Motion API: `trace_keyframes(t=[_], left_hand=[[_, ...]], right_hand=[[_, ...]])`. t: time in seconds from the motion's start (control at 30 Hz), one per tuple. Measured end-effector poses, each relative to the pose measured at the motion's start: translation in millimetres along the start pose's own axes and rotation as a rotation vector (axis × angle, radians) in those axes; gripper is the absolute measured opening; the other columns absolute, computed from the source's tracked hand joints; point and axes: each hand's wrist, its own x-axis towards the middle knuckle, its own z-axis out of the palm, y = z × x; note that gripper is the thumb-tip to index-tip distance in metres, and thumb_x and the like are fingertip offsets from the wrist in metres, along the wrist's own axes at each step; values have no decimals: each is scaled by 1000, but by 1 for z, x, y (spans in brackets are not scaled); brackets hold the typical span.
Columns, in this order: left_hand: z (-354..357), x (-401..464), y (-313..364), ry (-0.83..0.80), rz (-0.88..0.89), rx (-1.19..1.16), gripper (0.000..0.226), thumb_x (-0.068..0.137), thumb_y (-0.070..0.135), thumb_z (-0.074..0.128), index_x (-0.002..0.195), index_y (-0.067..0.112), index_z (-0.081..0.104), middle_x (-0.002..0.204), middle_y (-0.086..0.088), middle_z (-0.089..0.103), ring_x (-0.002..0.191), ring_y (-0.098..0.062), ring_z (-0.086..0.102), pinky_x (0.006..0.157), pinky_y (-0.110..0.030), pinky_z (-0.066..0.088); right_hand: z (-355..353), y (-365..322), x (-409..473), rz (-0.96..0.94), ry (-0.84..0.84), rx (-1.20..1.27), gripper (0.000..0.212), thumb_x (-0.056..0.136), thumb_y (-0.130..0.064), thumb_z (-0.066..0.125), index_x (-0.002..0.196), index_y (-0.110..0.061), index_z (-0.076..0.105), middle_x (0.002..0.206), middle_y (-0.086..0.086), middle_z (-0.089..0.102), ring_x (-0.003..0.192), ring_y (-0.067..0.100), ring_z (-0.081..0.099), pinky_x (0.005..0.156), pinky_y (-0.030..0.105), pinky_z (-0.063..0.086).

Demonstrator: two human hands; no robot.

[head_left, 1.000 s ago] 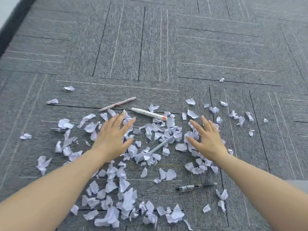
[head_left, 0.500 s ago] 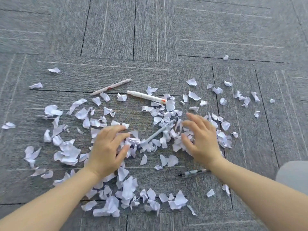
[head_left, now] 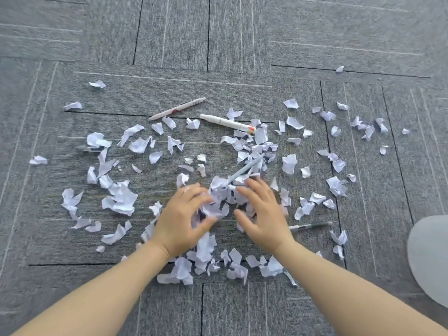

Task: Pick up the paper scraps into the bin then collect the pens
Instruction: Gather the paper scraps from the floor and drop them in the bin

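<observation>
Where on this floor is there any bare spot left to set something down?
The carpet beyond the pink pen and white marker is nearly bare, as is the strip nearest the person, between the forearms. It is crowded in the middle, where both hands bunch paper scraps around a grey pen.

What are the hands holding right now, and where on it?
The left hand and right hand cup a loose heap of paper scraps from its two sides, pressing it together on the carpet; no pen is gripped.
</observation>
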Motion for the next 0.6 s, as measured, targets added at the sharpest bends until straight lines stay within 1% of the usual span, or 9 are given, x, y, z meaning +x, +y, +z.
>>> trace_keyframes(t=[0.03,0.1,0.2,0.23,0.3,0.37,0.47,0.53,0.6], left_hand=[[2,-9,2,-17,33,15,59,88,62,42,124,17,56,130,1,54,130,-16,39,106,-43,36],[7,-30,3,-45,81,80,72,84,65,49,133,13,49,137,-1,49,134,-16,35,111,-41,32],[15,-59,5,-99,126,158,98,74,74,54,147,13,29,153,-2,30,142,-21,23,117,-41,18],[18,-65,6,-124,141,195,104,72,76,53,149,14,22,156,-3,23,144,-22,21,117,-42,16],[24,-71,6,-141,164,277,106,72,76,52,152,17,12,159,-7,16,144,-25,20,116,-45,15],[25,-67,1,-110,160,330,102,74,65,56,152,17,11,157,-8,17,138,-27,29,113,-42,19],[23,-44,-6,-33,150,364,90,70,37,67,146,13,24,145,-7,33,115,-25,42,99,-38,31],[20,-23,-7,31,180,363,69,74,17,60,139,8,37,127,-7,48,101,-25,48,86,-38,41],[15,-4,-7,73,217,356,42,81,7,46,122,5,52,104,-9,59,83,-25,53,68,-35,48]], right_hand=[[3,0,-5,-34,-34,1,59,90,-51,49,144,-32,37,157,-12,22,146,6,1,118,46,14],[9,1,-18,-140,-123,-48,69,88,-60,49,148,-34,27,159,-11,17,147,8,-1,119,47,15],[23,9,-43,-377,-246,-295,93,82,-77,41,154,-31,5,163,0,2,149,21,-6,120,49,6],[28,13,-49,-446,-254,-397,97,81,-81,37,154,-28,1,163,5,-1,149,25,-5,119,49,2],[37,16,-51,-497,-202,-509,97,83,-81,32,155,-22,2,162,11,2,149,29,0,117,49,7],[44,14,-40,-458,-112,-502,89,89,-72,33,155,-18,9,161,13,8,149,28,4,114,49,14],[48,7,-12,-405,2,-472,73,94,-58,35,151,-15,24,158,13,24,146,28,18,114,49,19],[43,2,2,-420,60,-480,62,91,-47,45,141,-11,40,147,12,43,136,29,37,108,46,30],[35,-1,13,-471,102,-501,47,85,-33,51,126,-11,49,130,10,53,115,28,48,93,41,40]])
